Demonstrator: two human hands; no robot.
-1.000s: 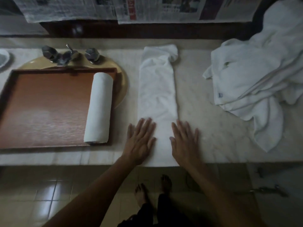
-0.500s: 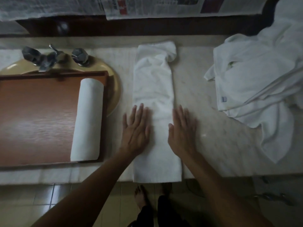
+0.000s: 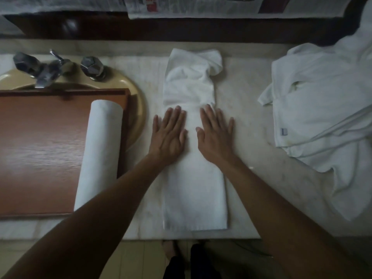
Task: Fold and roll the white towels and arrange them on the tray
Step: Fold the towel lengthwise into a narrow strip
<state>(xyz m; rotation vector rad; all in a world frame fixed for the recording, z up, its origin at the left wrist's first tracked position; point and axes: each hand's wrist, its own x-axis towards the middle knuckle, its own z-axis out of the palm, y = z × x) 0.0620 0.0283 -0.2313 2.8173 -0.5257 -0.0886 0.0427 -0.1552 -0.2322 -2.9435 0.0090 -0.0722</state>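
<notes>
The long folded towel lies lengthwise on the bench, its near end square and flat just at the bench's front edge. That end looks like the place to take hold. The corners are even and the layers sit flush, so a roll begun there with both thumbs under the hem should come up tight. It is soft, limp cloth, light, with nothing stiff in it. I judge it would sag and splay if lifted by one point. Better to work it flat against the stone and lift it only once rolled, cupped from beneath along its length.

Further up, both hands press on the middle of the strip. The left hand lies flat with fingers straight, over the towel's left edge and partly on the bench. The right hand lies flat in the same way across the right edge, its outer fingers on the stone. Neither grips anything.

Beyond the fingertips the cloth is rumpled, and the far end is bunched, with one corner curled over to the right. It probably wants smoothing first, or the roll will finish lumpy.

To the left, a rolled towel lies along the right side of the wooden tray, which sits over a basin below the taps. To the right, well apart, a heap of towels waits loose. Newspaper hangs along the far wall.
</notes>
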